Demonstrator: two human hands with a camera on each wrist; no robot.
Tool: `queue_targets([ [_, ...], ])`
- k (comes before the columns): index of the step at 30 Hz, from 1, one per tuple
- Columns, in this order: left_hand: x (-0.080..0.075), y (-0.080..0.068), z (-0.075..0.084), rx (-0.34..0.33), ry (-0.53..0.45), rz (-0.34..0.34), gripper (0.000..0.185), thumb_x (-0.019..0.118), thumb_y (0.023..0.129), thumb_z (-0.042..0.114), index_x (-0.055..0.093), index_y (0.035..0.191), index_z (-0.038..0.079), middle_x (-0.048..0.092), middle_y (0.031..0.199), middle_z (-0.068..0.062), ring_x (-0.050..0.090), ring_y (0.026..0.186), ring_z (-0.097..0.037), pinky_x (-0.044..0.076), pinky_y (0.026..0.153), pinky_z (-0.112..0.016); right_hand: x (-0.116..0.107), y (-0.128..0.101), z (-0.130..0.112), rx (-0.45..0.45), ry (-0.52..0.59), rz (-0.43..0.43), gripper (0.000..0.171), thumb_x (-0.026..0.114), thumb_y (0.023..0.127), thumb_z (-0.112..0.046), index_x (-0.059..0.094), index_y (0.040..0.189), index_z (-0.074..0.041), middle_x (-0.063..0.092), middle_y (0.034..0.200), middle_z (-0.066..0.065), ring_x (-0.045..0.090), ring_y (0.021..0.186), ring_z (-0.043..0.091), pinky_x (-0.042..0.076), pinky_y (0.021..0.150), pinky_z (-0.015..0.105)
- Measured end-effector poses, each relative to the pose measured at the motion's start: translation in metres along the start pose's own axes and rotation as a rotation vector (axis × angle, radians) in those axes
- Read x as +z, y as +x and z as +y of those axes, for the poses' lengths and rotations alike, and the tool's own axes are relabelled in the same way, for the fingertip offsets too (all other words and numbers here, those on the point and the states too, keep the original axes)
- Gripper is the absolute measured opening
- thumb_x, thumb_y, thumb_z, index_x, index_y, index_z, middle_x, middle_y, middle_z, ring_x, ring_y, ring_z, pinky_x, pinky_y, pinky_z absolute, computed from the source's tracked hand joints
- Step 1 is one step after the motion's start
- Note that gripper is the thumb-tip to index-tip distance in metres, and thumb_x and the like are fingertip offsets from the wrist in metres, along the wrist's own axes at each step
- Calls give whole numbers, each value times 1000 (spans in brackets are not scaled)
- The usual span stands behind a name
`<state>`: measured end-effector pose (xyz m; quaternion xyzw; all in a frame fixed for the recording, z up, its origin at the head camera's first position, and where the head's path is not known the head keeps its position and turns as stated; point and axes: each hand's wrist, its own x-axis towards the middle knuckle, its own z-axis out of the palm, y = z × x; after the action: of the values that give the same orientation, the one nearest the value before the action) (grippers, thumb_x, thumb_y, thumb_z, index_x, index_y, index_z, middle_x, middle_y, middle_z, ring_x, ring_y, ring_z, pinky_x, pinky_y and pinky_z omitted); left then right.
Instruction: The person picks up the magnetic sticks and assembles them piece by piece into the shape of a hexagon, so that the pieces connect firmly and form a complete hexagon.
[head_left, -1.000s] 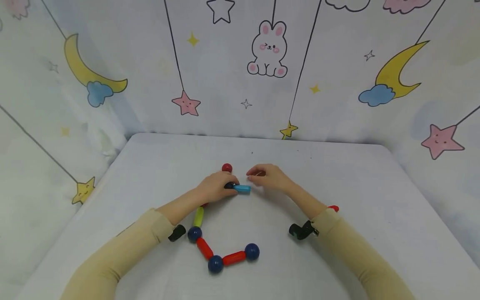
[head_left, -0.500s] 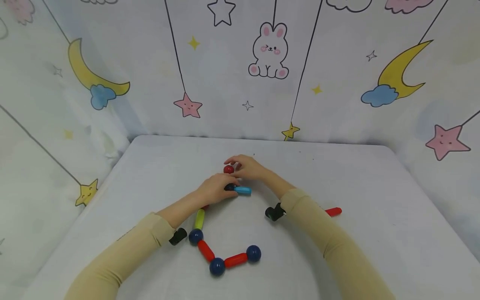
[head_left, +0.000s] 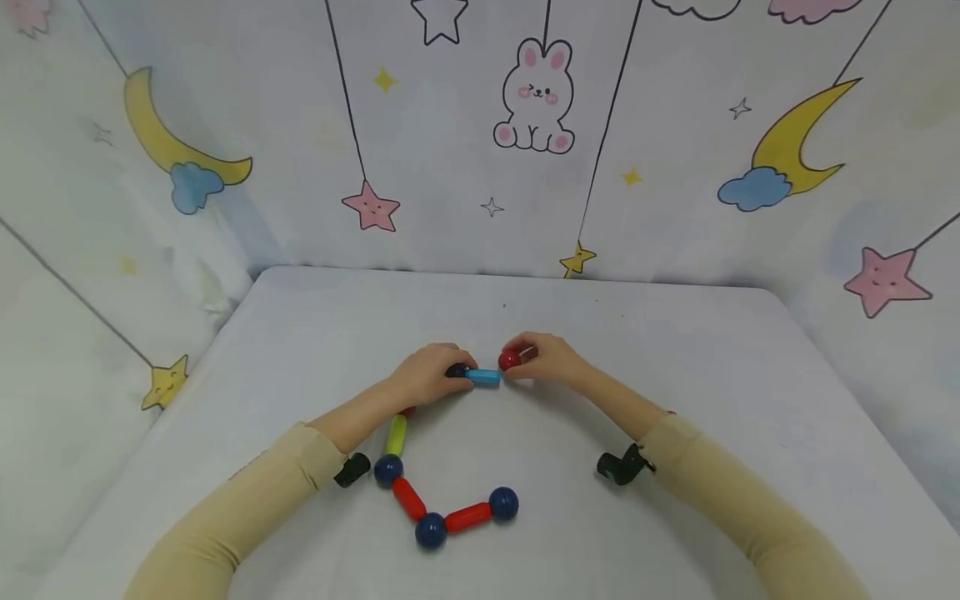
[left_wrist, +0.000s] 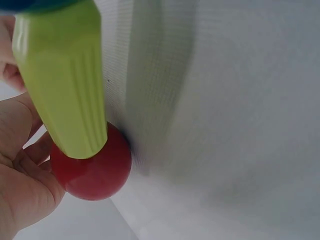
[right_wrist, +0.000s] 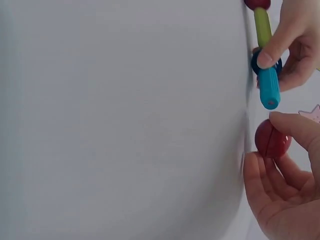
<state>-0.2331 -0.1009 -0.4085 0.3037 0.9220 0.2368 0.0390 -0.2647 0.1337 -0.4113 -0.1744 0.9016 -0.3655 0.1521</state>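
Far left, near the front edge of the white tabletop (head_left: 315,333), a chain lies flat: a glossy dark blue plastic ball (head_left: 388,469), a short red plastic rod (head_left: 409,497), a second dark blue ball (head_left: 431,530), another red rod (head_left: 468,517), and a third dark blue ball at the chain's end (head_left: 504,503). From the first ball a lime-green ribbed plastic rod (head_left: 396,433) runs up toward the tabletop's middle; the left wrist view shows its far tip seated on a red ball under the palm (left_wrist: 95,167).

Now the left hand (head_left: 429,375): its fingers (right_wrist: 272,52) curl over a dark ball at the joint (head_left: 456,370), thumb pressing down and pinning it, with a light-blue plastic rod (head_left: 483,377) jutting rightward from that ball.

And here is the change! Half a second ago the right hand was up toward the back edge, over a loose glossy red plastic ball. Now that right hand (head_left: 542,360) is back with the red plastic ball (head_left: 509,359) pinched between thumb and fingertips, held just off the light-blue rod's free end. The right wrist view shows a sliver of gap, so not yet joined. Looks like the chain is about to gain another ball.

Farther right, a red tip (head_left: 669,412) peeks out behind the right sleeve.
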Motion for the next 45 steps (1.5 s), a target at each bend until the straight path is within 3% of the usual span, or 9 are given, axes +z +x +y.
queue_targets([
  [4,-1,1,0,-11,5,-3,25,67,85,22,66,108,13,62,95,3,53,83,-11,45,75,-28,0,-22,6,32,32,0,43,74,77,-29,59,115,-16,59,111,2,54,101,20,46,84,36],
  [9,0,4,3,-3,2,-16,25,67,85,21,65,109,13,62,96,3,52,83,-11,45,76,-27,5,-32,7,27,45,20,43,75,76,-28,59,115,-15,59,107,3,54,97,19,47,80,34],
  [18,1,7,8,12,17,-27,25,67,85,21,65,108,14,61,96,2,52,83,-11,44,76,-28,7,-39,7,-30,48,31,40,73,78,-23,59,113,-12,60,102,4,56,94,19,49,77,32],
  [34,-3,9,14,30,41,-70,29,65,86,26,63,112,13,61,103,1,52,91,-13,45,82,-30,5,-45,13,-19,100,25,42,74,77,-23,58,115,-12,58,101,4,53,95,21,48,79,32],
  [38,-3,18,21,42,78,-117,31,65,86,30,63,113,15,61,103,2,53,90,-11,45,80,-27,4,-46,14,-23,105,31,41,75,77,-20,59,114,-13,59,99,3,53,93,20,48,77,30],
  [45,3,43,36,57,154,-261,36,65,84,37,62,115,19,61,99,6,52,89,-10,45,76,-29,-1,-50,21,-31,115,24,39,74,78,-21,60,113,-13,61,92,1,56,87,18,48,73,29],
])
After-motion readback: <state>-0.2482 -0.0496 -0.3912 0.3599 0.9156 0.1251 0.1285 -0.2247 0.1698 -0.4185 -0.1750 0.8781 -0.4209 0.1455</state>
